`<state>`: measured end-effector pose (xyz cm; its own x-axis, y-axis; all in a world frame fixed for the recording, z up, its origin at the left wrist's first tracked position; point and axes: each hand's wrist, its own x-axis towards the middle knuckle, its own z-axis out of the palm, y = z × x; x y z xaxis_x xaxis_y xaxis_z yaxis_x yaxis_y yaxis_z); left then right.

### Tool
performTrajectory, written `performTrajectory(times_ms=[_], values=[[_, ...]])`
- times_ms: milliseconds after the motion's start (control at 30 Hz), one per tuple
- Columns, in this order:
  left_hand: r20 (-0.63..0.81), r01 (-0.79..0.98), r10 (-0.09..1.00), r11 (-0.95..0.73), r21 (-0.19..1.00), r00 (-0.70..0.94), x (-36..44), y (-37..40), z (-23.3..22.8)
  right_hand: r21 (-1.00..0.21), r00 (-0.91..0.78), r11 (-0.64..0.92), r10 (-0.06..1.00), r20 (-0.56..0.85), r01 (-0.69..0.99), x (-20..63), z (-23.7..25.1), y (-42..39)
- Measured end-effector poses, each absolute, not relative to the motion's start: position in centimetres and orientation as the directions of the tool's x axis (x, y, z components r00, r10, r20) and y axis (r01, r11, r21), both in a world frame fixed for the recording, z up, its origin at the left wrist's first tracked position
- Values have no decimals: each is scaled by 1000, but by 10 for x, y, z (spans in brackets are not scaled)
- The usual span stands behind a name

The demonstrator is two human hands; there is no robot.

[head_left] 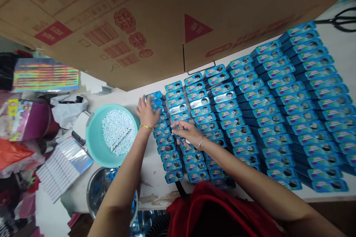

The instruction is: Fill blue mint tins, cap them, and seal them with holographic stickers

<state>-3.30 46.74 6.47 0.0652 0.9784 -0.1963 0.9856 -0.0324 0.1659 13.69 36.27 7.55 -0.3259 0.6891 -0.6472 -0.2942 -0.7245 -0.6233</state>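
Rows of small blue boxes [197, 156] with printed tops stand on the white table, many with a round hole or dark round spot at one end. Over the far end of the leftmost column is my left hand [148, 113], its fingers spread at the box tops; whether it presses on one I cannot tell. My right hand [189, 133] is closed, thumb against fingers, around several small round pieces [179, 129] with blue and silvery edges, above the second column. Their exact kind is too small to make out. A coin-like brown disc [167, 148] shows on one box in the leftmost column.
A turquoise basin [91, 142] of small white pieces, with a speckled strip across them, stands left of the boxes. Below it is a metal bowl [89, 192]. A large cardboard box [167, 44] walls off the back. Black scissors [340, 20] lie at far right.
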Motion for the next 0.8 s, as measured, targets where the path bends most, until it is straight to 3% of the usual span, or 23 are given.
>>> performTrajectory(times_ms=[167, 367, 433, 533, 600, 667, 733, 800], values=[[-461, 980, 874, 195, 42, -155, -30, 490, 56, -612, -338, -727, 686, -644, -311, 137, 78, 367], [-547, 962, 802, 271, -26, -241, -31, 503, 52, -499, -386, -747, 658, -646, -439, 136, 72, 369], [-481, 969, 850, 247, 8, -213, -28, 498, 60, -410, -411, -748, 642, -647, -522, 137, 70, 369], [-270, 961, 963, 52, 273, 25, -22, 474, 78, -303, -450, -733, 634, -629, -609, 141, 66, 367], [-224, 824, 925, -140, 549, 306, -19, 451, 91, -251, -487, -739, 621, -614, -625, 146, 64, 365], [-221, 637, 821, -209, 742, 527, -18, 429, 102, -205, -532, -759, 595, -602, -618, 149, 63, 363], [-223, 562, 776, -195, 804, 589, -19, 411, 109, -165, -579, -789, 559, -594, -592, 150, 64, 362], [-206, 567, 800, -192, 801, 563, -20, 400, 113, -139, -620, -816, 525, -583, -561, 149, 66, 360]])
